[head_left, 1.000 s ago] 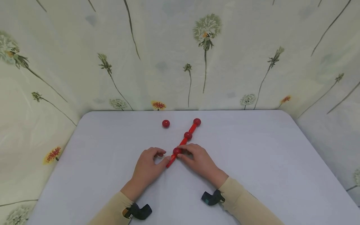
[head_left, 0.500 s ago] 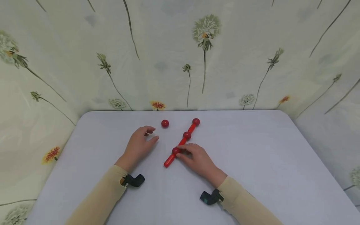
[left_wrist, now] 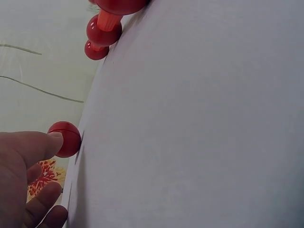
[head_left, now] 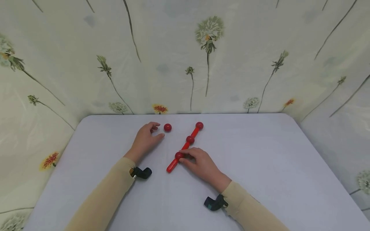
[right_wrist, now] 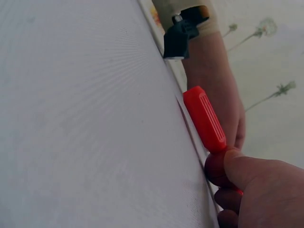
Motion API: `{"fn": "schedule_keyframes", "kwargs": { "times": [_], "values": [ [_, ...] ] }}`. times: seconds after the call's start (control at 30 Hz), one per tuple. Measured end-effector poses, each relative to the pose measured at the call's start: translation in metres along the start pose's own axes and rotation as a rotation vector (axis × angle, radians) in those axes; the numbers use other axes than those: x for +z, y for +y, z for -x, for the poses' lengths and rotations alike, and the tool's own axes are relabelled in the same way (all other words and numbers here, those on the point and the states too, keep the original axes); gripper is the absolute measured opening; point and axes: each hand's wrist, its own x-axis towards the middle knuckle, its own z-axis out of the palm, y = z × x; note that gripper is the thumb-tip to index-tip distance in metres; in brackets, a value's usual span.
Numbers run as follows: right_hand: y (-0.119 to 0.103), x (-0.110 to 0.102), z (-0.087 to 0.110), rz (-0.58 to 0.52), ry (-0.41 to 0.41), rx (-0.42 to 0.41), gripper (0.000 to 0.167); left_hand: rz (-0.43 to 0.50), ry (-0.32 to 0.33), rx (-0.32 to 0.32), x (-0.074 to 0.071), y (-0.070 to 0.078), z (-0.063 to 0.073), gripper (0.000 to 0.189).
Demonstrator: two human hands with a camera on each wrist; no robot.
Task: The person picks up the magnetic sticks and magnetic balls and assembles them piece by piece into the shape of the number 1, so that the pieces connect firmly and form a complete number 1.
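Observation:
A chain of dark red balls joined by bright red rods (head_left: pixel 172 166) lies slanting across the white table. My right hand (head_left: pixel 201 164) pinches the chain's nearest ball (right_wrist: pixel 217 170) between thumb and fingers. The nearest rod (right_wrist: pixel 205 118) sticks out from that ball with its other end free. Beyond it come the middle ball (head_left: pixel 190 139) and the far ball (head_left: pixel 199 125). My left hand (head_left: pixel 146 138) is beside a loose red ball (head_left: pixel 167 127), with thumb and fingers spread apart. In the left wrist view, the thumb overlaps the loose ball (left_wrist: pixel 69 140); contact cannot be told.
The white table (head_left: pixel 254 166) ends at a back edge just behind the loose ball and the chain's far end. A flowered cloth (head_left: pixel 173 57) hangs behind it and at both sides. Each wrist wears a small black camera (head_left: pixel 143 173).
My left hand has left the chain's near rod and moved up and away to the loose ball's left side. My right hand keeps its pinch on the chain's nearest ball.

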Motion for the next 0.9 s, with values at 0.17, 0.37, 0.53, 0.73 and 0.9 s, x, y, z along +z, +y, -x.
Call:
{"fn": "schedule_keyframes", "kwargs": {
  "times": [0.17,0.37,0.53,0.73,0.9],
  "values": [
    [0.002,0.001,0.001,0.000,0.021,-0.018,0.035,-0.004,0.004,0.014,0.005,0.000,-0.010,0.054],
    [0.004,0.002,0.000,0.003,0.021,-0.029,0.035,0.005,-0.012,0.014,0.008,0.003,-0.015,0.059],
    [0.003,0.003,0.001,0.007,0.011,-0.014,0.036,-0.005,-0.035,0.037,0.011,0.003,-0.019,0.060],
    [0.001,0.002,0.001,0.013,0.016,-0.005,0.037,-0.019,-0.044,0.102,0.013,0.005,-0.022,0.055],
    [0.000,0.003,0.000,0.014,0.019,-0.005,0.036,-0.028,-0.051,0.111,0.014,0.007,-0.022,0.055]
  ]
}}
